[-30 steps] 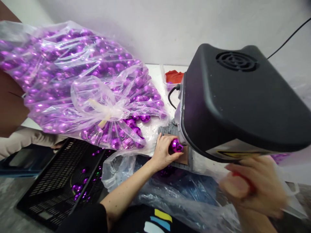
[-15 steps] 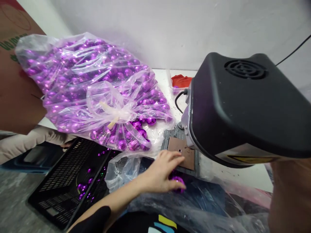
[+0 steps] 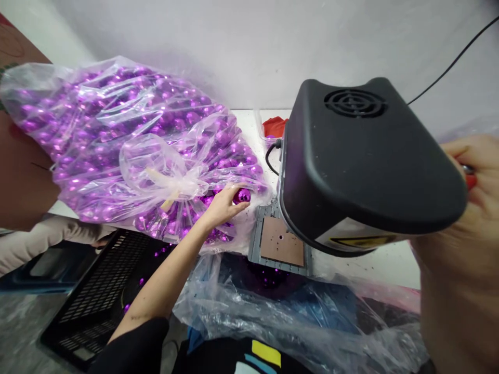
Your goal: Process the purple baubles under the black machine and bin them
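Note:
My left hand [image 3: 225,206] reaches to the mouth of the clear bag, thumb and fingers closed around a shiny purple mirror-faceted ball [image 3: 244,196]. Many like it fill the big knotted plastic bag [image 3: 156,140] on the left of the table. To the right stands a black-covered drill press [image 3: 362,156] with a vent and a warning label. My right hand [image 3: 477,182] grips a lever handle at its right side; a bit of red and metal shows between the fingers. Beneath the machine head, a brown board [image 3: 281,242] with a small hole lies on the grey metal base [image 3: 255,241].
Clear plastic sheeting [image 3: 273,317] hangs below the table's front edge, with purple balls inside. A black crate [image 3: 89,291] stands at lower left, near another person's leg [image 3: 47,239]. Cardboard [image 3: 23,171] is at far left. A red cloth [image 3: 275,126] lies behind the machine.
My left hand has gone from the front of the board, where a purple ball was below it, up-left to the bag and taken hold of a ball. My right hand has come into view.

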The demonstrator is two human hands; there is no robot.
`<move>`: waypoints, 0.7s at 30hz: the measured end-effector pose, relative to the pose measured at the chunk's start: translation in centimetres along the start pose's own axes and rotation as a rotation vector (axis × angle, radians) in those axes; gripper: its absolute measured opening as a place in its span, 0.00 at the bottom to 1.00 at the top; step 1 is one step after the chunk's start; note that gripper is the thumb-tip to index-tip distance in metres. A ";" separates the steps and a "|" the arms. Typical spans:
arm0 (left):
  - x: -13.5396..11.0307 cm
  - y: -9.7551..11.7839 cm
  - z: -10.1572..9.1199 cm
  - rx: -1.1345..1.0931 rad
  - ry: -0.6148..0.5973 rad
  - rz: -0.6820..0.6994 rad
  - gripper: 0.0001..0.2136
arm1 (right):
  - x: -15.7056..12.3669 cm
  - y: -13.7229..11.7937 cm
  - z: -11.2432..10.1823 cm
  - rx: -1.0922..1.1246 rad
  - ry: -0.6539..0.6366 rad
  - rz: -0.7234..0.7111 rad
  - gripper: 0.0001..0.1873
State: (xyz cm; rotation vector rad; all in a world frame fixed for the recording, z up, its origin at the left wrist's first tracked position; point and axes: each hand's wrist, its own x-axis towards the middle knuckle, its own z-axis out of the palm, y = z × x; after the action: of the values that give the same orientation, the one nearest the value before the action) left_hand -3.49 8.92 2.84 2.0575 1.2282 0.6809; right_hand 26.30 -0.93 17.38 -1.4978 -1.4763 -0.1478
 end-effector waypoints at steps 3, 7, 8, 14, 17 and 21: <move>-2.8 1.9 0.9 -0.604 -0.142 -0.177 0.21 | 0.3 -0.3 0.1 0.023 0.009 0.007 0.21; -5.2 2.8 3.8 -0.964 -0.231 -0.342 0.26 | 0.4 -0.4 0.3 0.038 0.017 -0.021 0.22; -5.4 2.9 4.6 -0.969 -0.226 -0.354 0.29 | 0.4 -0.4 0.3 0.042 0.020 -0.028 0.21; -5.4 4.5 6.9 -0.838 -0.150 -0.336 0.30 | 0.5 -0.4 0.4 0.089 0.014 -0.027 0.18; -5.0 5.2 7.4 -0.748 -0.068 -0.275 0.29 | 0.4 -0.5 0.5 0.095 0.022 -0.017 0.17; -4.8 5.4 7.8 -0.675 -0.039 -0.268 0.28 | 0.3 -0.6 0.6 0.121 0.025 -0.015 0.16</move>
State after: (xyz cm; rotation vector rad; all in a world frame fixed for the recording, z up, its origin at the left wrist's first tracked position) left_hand 3.00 0.70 1.12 1.3209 1.0379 0.7871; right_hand 25.55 -0.47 17.58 -1.3834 -1.4506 -0.0840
